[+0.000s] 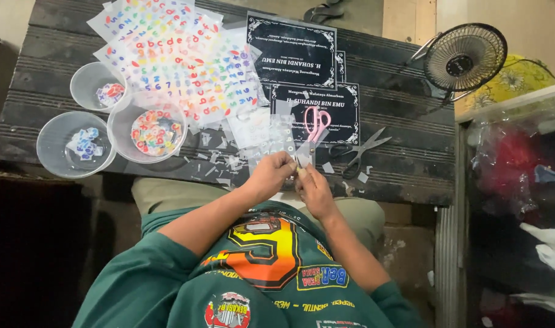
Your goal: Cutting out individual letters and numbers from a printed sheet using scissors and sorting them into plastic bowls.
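My left hand (270, 174) and my right hand (314, 189) meet at the near edge of the dark bench (399, 121), fingertips pinched together on a small clear sticker piece (301, 161). Just beyond the fingers, pink-handled scissors (317, 121) lie on a black printed card (344, 112), blades pointing toward my hands. Grey scissors (357, 154) lie open to the right of them. Sheets of coloured letter stickers (180, 58) spread across the bench's far left.
Three clear plastic bowls with cut stickers stand at the left: one at the back (90, 78), one at the front left (53, 146), one larger (122, 118). Paper scraps (219, 161) litter the bench. A small black fan (465, 58) sits far right, beside a shelf of plastic bags (514, 152).
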